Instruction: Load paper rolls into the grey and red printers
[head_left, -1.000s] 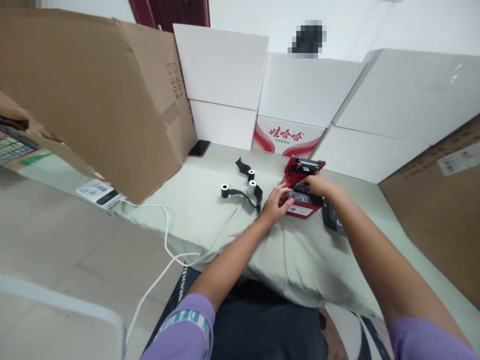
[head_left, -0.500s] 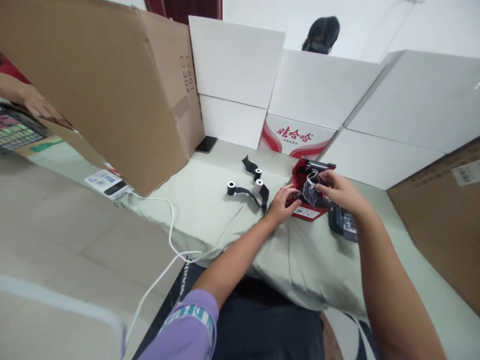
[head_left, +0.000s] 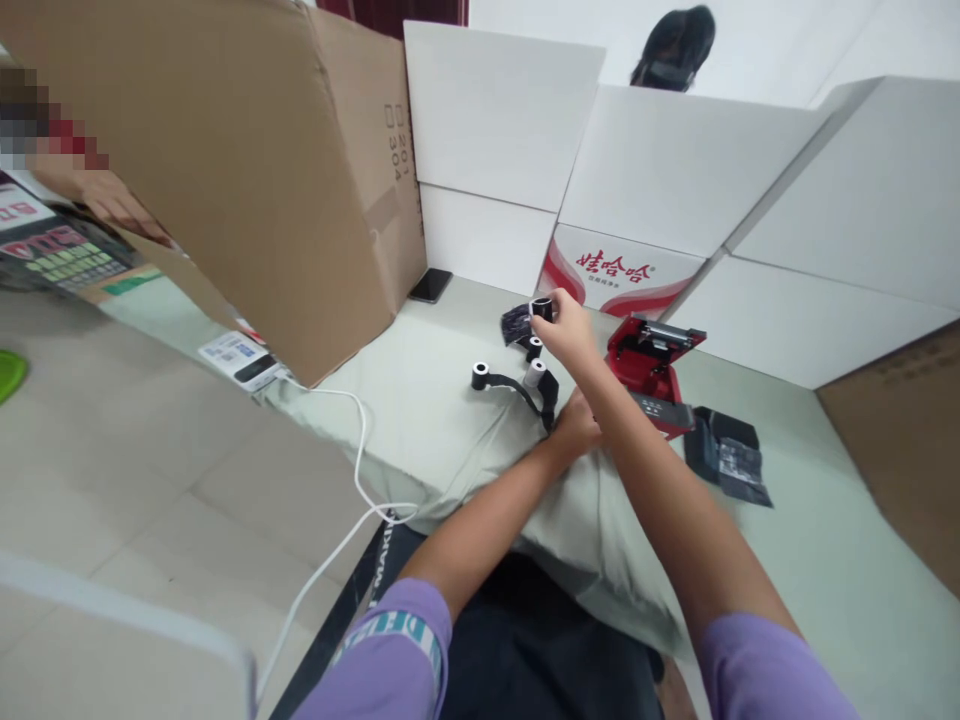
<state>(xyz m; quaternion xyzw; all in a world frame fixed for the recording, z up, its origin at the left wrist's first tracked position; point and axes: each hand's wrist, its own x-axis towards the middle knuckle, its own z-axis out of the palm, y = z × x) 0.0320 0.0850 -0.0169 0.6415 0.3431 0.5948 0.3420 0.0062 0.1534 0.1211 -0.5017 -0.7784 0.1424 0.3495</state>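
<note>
My right hand (head_left: 564,325) pinches a small black paper roll (head_left: 541,308) with a white rim, above the far side of the table. Its loose dark strip (head_left: 516,325) hangs to the left. Below it lie a small black roll (head_left: 533,348), a white-sided roll (head_left: 534,374) and a black roll (head_left: 480,375) with a trailing strip. A red portable printer (head_left: 673,385) stands on the right with its lid up. My left hand (head_left: 576,424) rests against the printer's left side; my right forearm hides its fingers.
Right of the printer lies a black case with a dark strip (head_left: 742,465). A phone (head_left: 431,285) lies near the large cardboard box (head_left: 360,200). White boxes (head_left: 487,230) line the back. A white cable (head_left: 360,440) hangs over the table edge. Another person's hand (head_left: 120,205) shows far left.
My right hand has moved left from the open printer to above the loose rolls, carrying the black roll and its strip. My left hand stays by the printer. The view has shifted slightly.
</note>
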